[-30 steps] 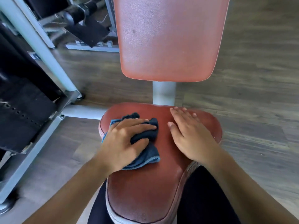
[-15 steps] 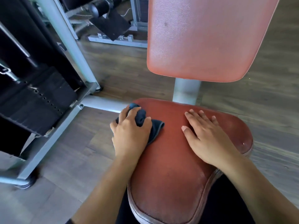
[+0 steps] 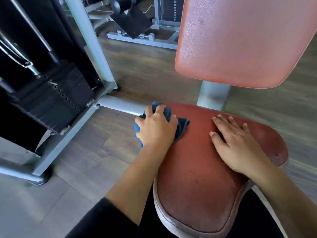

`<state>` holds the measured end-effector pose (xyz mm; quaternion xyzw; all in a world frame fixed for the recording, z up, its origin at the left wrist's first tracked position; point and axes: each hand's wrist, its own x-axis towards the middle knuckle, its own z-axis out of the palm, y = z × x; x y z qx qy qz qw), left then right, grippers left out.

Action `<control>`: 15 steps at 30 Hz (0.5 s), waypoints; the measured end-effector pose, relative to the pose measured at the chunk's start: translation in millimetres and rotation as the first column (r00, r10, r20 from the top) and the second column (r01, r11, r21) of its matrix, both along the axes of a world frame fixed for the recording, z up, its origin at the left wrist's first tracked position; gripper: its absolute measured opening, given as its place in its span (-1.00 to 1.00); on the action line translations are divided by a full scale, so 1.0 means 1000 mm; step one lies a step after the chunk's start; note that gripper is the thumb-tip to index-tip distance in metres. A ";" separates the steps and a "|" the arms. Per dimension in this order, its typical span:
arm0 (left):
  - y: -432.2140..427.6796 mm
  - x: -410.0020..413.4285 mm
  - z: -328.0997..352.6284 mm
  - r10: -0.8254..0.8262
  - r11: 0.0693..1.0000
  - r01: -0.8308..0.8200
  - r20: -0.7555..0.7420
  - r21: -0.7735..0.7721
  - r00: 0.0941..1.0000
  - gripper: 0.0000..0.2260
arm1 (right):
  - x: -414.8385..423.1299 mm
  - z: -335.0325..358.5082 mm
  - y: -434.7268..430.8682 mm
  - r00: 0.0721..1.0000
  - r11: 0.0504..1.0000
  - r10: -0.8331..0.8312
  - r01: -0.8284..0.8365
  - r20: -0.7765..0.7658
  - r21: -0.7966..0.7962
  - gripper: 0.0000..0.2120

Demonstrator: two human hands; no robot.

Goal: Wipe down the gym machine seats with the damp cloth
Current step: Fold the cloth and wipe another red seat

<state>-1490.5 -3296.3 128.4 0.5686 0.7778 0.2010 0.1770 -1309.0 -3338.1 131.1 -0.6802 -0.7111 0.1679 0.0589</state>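
The red padded seat (image 3: 197, 169) of the gym machine fills the lower middle of the view, with its red backrest (image 3: 240, 40) above it. A dark blue cloth (image 3: 181, 125) lies bunched on the seat's far left edge. My left hand (image 3: 156, 129) covers most of the cloth, fingers curled over it and pressing it against the seat rim. My right hand (image 3: 236, 145) rests flat on the right half of the seat, fingers straight and spread.
A grey steel frame (image 3: 89, 48) and a black weight stack (image 3: 51, 98) stand close on the left. A grey post (image 3: 212, 95) joins seat and backrest. More machine parts (image 3: 137, 23) stand at the back on the wooden floor (image 3: 145, 69).
My left hand has slid the cloth from the seat's middle left out to its far left edge. The view has shifted left. My right hand stays flat on the seat.
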 end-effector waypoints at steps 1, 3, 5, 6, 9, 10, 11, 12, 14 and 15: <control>-0.012 0.000 -0.002 -0.040 0.999 0.041 -0.012 0.034 0.999 -0.65 | 0.000 0.000 0.000 1.000 1.000 0.000 0.000 -0.002 0.001 -0.46; -0.033 -0.001 -0.003 -0.124 0.990 0.124 -0.005 0.072 0.992 -0.64 | 0.000 -0.001 0.000 1.000 1.000 0.006 -0.006 -0.001 0.009 -0.47; -0.054 -0.002 -0.001 -0.195 0.979 0.193 0.029 0.066 0.980 -0.61 | 0.001 -0.001 0.000 1.000 1.000 0.011 -0.011 -0.012 0.019 -0.47; -0.064 -0.002 0.004 -0.230 0.971 0.227 0.032 0.069 0.973 -0.59 | 0.002 -0.001 0.001 1.000 1.000 0.014 -0.013 -0.027 0.024 -0.48; -0.086 0.004 0.016 -0.336 0.934 0.340 -0.052 0.107 0.940 -0.47 | 0.007 -0.001 0.001 0.995 0.999 0.037 -0.034 -0.088 0.038 -0.50; -0.086 0.008 0.020 -0.368 0.922 0.376 -0.099 0.092 0.925 -0.45 | 0.009 -0.001 0.001 0.994 0.998 0.042 -0.037 -0.105 0.047 -0.51; -0.081 0.012 0.023 -0.401 0.911 0.410 -0.137 0.050 0.906 -0.46 | 0.013 -0.001 0.001 0.993 0.998 0.041 -0.035 -0.113 0.057 -0.52; -0.073 0.016 0.024 -0.436 0.897 0.442 -0.164 -0.004 0.885 -0.47 | 0.018 -0.002 0.001 0.994 0.997 0.035 -0.028 -0.108 0.068 -0.52; -0.050 0.026 0.024 -0.504 0.863 0.499 -0.196 -0.078 0.841 -0.50 | 0.031 -0.002 -0.002 0.997 0.997 0.005 0.001 -0.080 0.081 -0.52; -0.038 0.034 0.024 -0.528 0.849 0.518 -0.209 -0.103 0.823 -0.54 | 0.038 -0.003 -0.003 0.997 0.996 -0.015 0.021 -0.069 0.083 -0.52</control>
